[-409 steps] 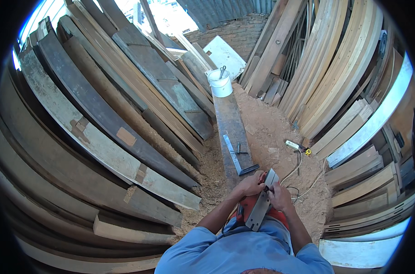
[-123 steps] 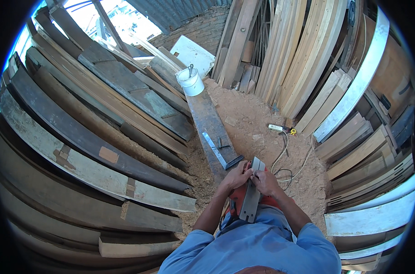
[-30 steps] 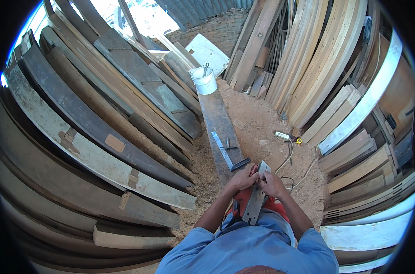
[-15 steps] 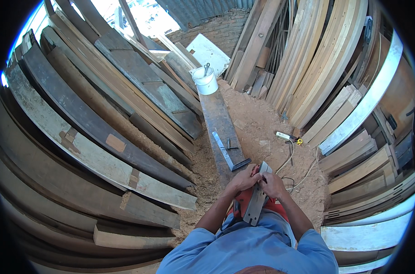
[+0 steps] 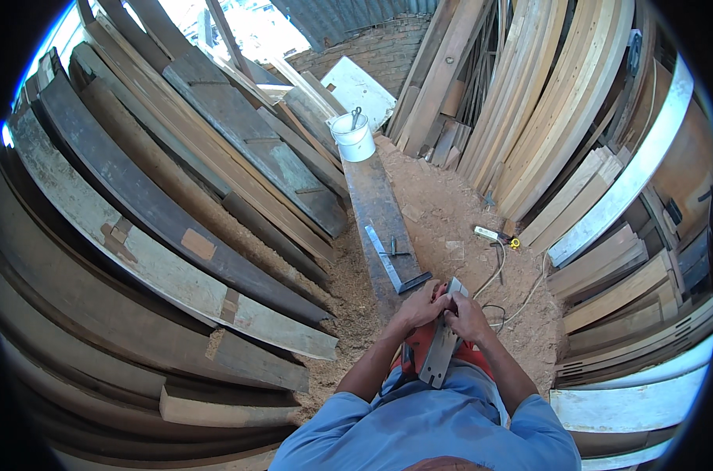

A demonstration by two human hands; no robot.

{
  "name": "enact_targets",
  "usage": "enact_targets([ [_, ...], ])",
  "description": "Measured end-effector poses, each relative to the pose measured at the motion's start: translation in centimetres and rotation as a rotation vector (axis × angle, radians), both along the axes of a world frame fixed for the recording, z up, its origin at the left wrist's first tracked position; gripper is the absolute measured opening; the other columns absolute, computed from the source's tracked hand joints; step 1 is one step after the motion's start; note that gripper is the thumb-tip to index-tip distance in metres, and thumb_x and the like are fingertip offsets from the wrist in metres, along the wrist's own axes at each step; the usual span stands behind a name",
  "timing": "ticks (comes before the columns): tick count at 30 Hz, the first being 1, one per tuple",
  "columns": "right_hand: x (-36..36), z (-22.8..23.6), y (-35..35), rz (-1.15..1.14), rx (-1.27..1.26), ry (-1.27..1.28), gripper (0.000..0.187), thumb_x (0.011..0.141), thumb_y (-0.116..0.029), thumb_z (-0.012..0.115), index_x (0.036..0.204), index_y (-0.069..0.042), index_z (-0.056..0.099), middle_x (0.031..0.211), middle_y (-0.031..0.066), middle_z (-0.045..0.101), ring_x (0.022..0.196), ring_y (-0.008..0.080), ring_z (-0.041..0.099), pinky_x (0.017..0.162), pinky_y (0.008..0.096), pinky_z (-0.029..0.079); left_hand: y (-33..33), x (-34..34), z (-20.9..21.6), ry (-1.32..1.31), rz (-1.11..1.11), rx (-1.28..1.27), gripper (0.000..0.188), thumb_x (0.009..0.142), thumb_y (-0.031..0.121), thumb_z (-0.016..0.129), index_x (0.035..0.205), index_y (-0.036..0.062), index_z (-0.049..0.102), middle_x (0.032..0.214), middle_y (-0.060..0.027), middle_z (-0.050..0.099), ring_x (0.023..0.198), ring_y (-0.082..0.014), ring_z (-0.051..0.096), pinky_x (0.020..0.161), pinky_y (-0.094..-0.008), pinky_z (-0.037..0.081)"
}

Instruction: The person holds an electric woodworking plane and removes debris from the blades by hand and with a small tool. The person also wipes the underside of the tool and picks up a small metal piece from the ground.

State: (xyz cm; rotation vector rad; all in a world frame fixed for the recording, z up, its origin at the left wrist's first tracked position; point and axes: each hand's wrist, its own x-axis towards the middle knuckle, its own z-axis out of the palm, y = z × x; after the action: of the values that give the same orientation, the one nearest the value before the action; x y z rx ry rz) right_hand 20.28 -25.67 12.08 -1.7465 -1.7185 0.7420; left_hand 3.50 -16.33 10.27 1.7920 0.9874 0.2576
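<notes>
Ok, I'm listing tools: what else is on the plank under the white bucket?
A metal square and a small T-shaped tool lie on the plank; its near part is hidden by the left hand and red power tool.

Bucket [image 5: 352, 141] on worktop's [image 5: 364, 188] far end, square [image 5: 384, 259] on its near part, power tool [image 5: 437, 359] nearer still, planks [image 5: 168, 273] left, power strip [image 5: 486, 233] on floor [image 5: 435, 192] right, boards [image 5: 560, 118] farther right.

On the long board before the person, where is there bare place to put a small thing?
The board is bare between the white bucket and the metal square. Nearer the person it is crowded: the square, a small dark tool, then left hand and right hand on a red power tool.
</notes>
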Motion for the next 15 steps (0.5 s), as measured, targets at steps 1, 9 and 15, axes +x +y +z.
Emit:
enact_targets([
  [1, -0.1, 0.1, 0.0, 0.005, -0.005, 0.024, 0.025, 0.086, -0.018, 0.062, 0.105, -0.001, 0.059, 0.089, 0.0242, 0.069, 0.089, 0.0440, 0.069, 0.080, 0.0510, 0.053, 0.2, 0.0, -0.6, -0.016, 0.022, 0.038, 0.067, 0.105, 0.039, 0.058, 0.152, -0.0036, 0.036, 0.135, -0.0271, 0.062, 0.124, -0.0337, 0.063, 0.103, -0.0413, 0.050],
  [9, 1.1, -2.3, 0.7, -0.010, 0.021, 0.272, 0.020, 0.092, -0.015, 0.054, 0.099, 0.002, 0.063, 0.083, 0.0209, 0.066, 0.080, 0.0311, 0.068, 0.074, 0.0430, 0.052, 0.0, -0.3, -0.6, -0.307, 0.191, -0.092, 0.059, 0.107, 0.035, 0.056, 0.149, -0.0041, 0.041, 0.115, -0.0135, 0.064, 0.107, -0.0202, 0.062, 0.094, -0.0336, 0.051],
  [15, 2.0, -2.8, 0.7, -0.177, -0.344, 0.746, 0.017, 0.102, -0.015, 0.050, 0.096, -0.007, 0.063, 0.078, -0.0029, 0.056, 0.068, 0.0071, 0.051, 0.059, 0.0253, 0.044, -0.2, -1.3, -3.1, -0.539, 0.309, -0.239, 0.050, 0.112, 0.033, 0.043, 0.149, -0.0006, 0.043, 0.115, -0.0079, 0.062, 0.108, -0.0164, 0.058, 0.099, -0.0329, 0.046],
])
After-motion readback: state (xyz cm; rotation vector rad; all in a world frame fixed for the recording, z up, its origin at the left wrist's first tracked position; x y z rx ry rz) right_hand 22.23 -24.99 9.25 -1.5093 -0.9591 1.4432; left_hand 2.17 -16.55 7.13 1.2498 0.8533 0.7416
